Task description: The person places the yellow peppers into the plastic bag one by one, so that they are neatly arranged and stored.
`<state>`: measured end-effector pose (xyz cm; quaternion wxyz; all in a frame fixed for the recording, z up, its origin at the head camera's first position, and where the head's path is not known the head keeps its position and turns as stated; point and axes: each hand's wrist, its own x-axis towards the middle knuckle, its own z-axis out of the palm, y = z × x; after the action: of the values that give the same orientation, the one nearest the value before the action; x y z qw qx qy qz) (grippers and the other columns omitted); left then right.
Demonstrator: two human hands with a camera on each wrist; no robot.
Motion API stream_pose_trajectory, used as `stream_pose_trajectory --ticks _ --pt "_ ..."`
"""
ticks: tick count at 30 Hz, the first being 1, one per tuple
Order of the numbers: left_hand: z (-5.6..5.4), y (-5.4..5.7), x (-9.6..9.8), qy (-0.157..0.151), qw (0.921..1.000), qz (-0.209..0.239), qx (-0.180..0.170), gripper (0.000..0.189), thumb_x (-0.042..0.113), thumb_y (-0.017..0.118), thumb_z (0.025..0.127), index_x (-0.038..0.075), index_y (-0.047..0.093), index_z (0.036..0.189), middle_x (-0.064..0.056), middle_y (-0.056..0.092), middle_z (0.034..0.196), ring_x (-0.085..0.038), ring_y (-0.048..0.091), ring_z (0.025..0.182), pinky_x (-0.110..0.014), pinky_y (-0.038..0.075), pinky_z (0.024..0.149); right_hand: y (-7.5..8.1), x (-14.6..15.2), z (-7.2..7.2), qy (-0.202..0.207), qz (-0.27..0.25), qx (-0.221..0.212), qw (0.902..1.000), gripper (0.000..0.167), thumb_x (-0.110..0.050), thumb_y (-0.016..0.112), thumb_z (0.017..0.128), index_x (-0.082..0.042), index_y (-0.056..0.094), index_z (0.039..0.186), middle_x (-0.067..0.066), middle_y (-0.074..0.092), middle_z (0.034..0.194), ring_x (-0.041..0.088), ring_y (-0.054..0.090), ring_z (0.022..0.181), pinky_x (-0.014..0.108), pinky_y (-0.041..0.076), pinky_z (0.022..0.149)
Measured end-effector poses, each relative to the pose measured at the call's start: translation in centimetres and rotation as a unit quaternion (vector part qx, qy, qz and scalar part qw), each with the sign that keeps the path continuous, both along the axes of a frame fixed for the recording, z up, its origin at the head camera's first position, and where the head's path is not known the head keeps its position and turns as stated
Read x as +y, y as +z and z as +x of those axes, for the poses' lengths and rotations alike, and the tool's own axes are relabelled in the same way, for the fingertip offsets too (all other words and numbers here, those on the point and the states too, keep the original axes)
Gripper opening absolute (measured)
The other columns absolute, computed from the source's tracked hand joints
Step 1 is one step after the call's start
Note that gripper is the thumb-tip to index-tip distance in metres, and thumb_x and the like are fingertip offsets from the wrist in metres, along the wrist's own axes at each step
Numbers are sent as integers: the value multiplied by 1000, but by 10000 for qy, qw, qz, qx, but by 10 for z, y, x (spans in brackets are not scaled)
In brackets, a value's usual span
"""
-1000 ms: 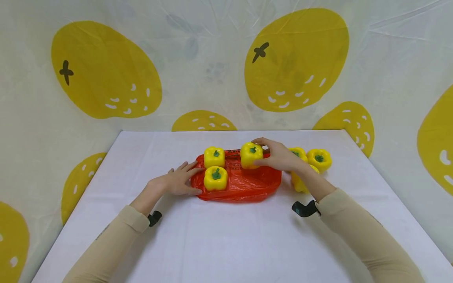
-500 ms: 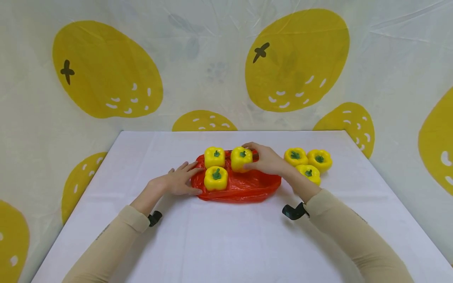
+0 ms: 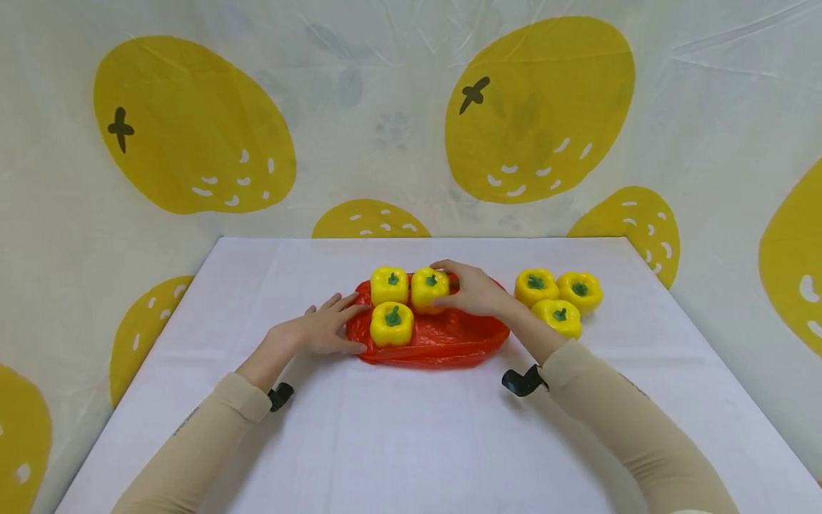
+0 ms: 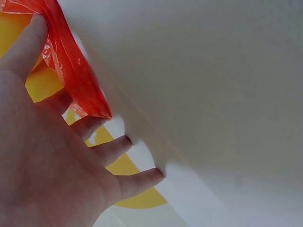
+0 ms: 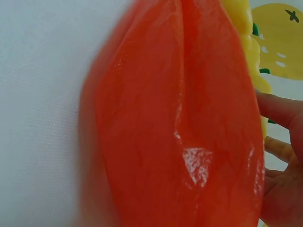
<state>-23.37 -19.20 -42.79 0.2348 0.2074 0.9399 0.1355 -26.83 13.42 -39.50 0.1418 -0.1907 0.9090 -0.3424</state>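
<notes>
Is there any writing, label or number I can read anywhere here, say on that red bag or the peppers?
None can be read.
Red bag: no legible print in any view; the far edge by the right hand is too small to tell.
Peppers: no stickers or labels show.
Backdrop: only drawn yellow fruit shapes with dark crosses and white dashes, no words.
</notes>
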Motion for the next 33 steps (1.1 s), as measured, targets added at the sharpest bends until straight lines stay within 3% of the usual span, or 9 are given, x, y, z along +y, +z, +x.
stream_pose_trajectory --ticks 6,18,33 --pt "1 1 -1 -17 10000 1 32 93 62 69 89 25 28 164 -10 11 171 -43 3 154 -78 9 112 0 -5 0 54 49 211 9998 71 -31 82 89 -16 48 150 8 56 143 28 54 125 50 46 107" --pt "3 5 1 -1 10000 68 21 92 60 70 89 25 29 163 -10 12 171 -44 4 154 -79 9 111 3 -1 2 47 130 105 9998 84 -33 84 87 -15 39 156 12 53 147 33 52 131 54 45 108" --pt "3 6 0 -9 10000 0 8 92 61 69 90 24 29 163 -10 12 171 -44 4 154 -78 10 112 19 26 6 168 -12 89 9998 73 -23 83 88 -11 45 150 17 56 145 37 57 128 53 51 102"
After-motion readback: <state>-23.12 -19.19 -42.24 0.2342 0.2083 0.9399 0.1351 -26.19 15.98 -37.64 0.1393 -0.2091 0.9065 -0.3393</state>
